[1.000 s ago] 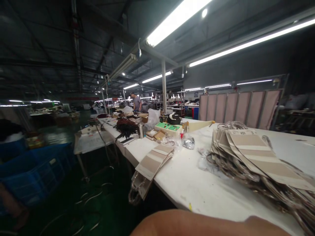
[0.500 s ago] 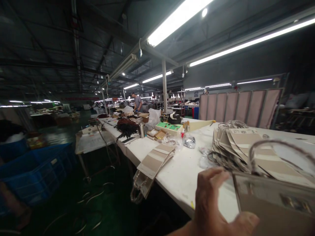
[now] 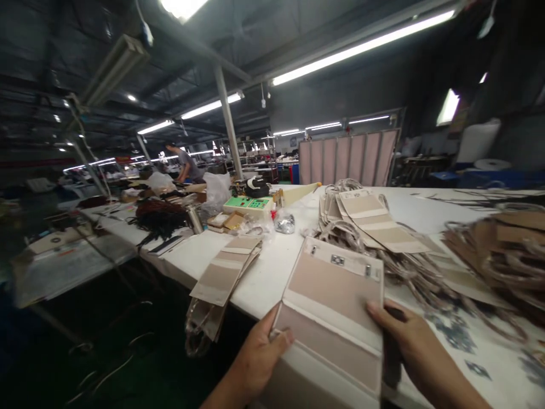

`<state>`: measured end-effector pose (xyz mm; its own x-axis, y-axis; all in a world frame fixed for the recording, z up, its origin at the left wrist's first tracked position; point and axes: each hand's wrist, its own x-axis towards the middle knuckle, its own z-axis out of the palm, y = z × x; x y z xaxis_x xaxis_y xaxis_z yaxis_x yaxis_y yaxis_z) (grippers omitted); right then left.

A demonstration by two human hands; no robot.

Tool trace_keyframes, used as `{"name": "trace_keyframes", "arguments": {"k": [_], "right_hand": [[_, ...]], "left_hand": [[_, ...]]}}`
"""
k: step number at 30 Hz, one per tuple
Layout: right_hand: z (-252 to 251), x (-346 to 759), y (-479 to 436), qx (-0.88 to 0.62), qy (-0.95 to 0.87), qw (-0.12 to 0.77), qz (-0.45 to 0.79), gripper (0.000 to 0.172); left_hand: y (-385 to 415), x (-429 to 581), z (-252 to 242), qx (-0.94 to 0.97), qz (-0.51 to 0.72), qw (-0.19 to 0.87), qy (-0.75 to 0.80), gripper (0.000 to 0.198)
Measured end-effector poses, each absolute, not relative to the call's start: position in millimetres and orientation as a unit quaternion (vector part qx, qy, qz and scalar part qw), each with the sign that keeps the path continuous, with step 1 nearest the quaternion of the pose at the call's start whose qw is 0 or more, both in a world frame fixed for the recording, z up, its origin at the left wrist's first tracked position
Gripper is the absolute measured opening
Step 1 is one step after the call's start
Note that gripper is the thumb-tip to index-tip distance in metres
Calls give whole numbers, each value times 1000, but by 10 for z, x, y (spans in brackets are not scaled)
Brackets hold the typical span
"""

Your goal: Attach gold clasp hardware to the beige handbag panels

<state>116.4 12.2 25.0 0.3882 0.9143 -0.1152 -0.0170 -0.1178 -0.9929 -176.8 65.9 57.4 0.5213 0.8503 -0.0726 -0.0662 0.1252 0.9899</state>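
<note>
A beige handbag panel, with pale bands across it and small metal fittings along its far edge, is tilted in front of me above the table's near edge. My left hand pinches its left edge, thumb on top. On the right edge, my right hand is closed with its thumb on the face of the panel. Something dark shows beneath my right hand; I cannot make out what it is. Beyond lies a stack of similar panels with cord handles. More panels overhang the table edge at left.
The white table holds a machine with a green control panel, a plastic bag of small parts and a dark bundle of straps. Brown pieces with handles are piled at right. A person stands farther back.
My view has swung right. The panel has come from the right edge to the middle, and its banded face now shows. My left hand, apart from it before, grips it; my right hand has come into view.
</note>
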Motion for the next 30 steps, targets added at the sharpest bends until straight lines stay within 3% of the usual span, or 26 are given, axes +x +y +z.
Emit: {"name": "trace_keyframes", "arguments": {"k": [7,11,17,20,25,30], "right_hand": [[-32,901,490,-554,-370,541,513,54],[-61,890,677,-540,-371,532,537,72],[-397,1107,669,-585,-369,472,547,64],[-552,1239,587,-601,-305,494,550,63],[-387,1277,558,-579,-293,513,562,64],[-131,1160,702,-455,-377,534,605,84]], "left_hand": [[1134,-2102,695,608,330,597,407,67],[1652,-2346,1071,641,350,516,447,65],[2745,-2809,1651,651,359,432,511,90],[3089,-2821,1766,661,349,414,520,88],[3053,-2340,1843,655,360,468,472,105],[2666,-1646,1816,636,306,575,415,92]]}}
